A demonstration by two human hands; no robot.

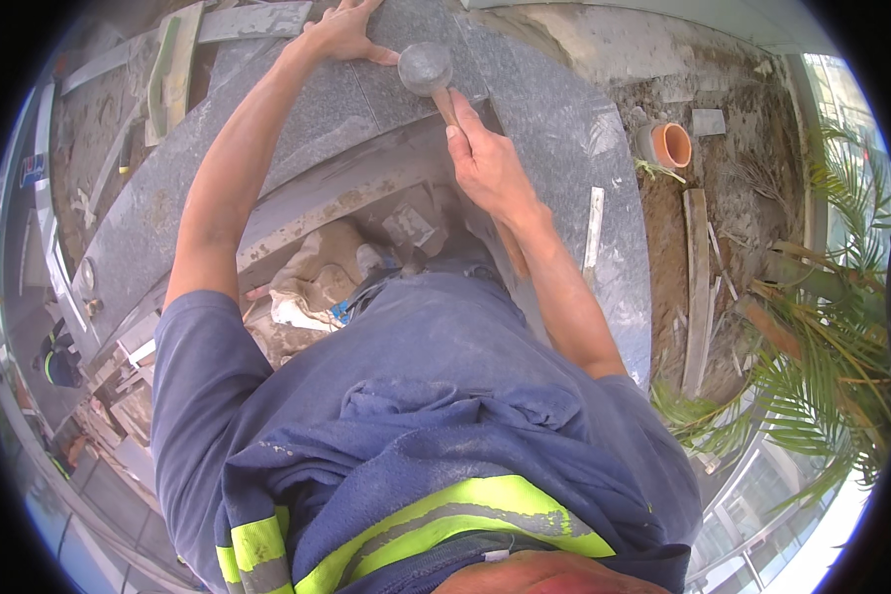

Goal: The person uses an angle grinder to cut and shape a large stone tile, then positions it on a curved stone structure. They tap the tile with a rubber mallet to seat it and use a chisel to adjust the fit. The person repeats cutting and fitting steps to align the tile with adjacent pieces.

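Observation:
My right hand [490,163] is closed around the wooden handle of a mallet with a round grey head [426,67]. The mallet head is over the dark grey stone slabs [317,104], close to the thumb of my left hand; whether it touches the stone I cannot tell. With fingers spread, my left hand [342,34] rests on the slab surface at the far edge of the view. Another grey slab [564,129] runs down the right side, and a narrow whitish strip [593,230] lies on it.
Between the slabs and my body is a recess with a crumpled sack [319,262] and rubble. To the right, an orange pipe end [674,146] sticks up from dirt beside a timber length [697,287] and a palm plant [822,386]. Wooden boards [176,69] lie far left.

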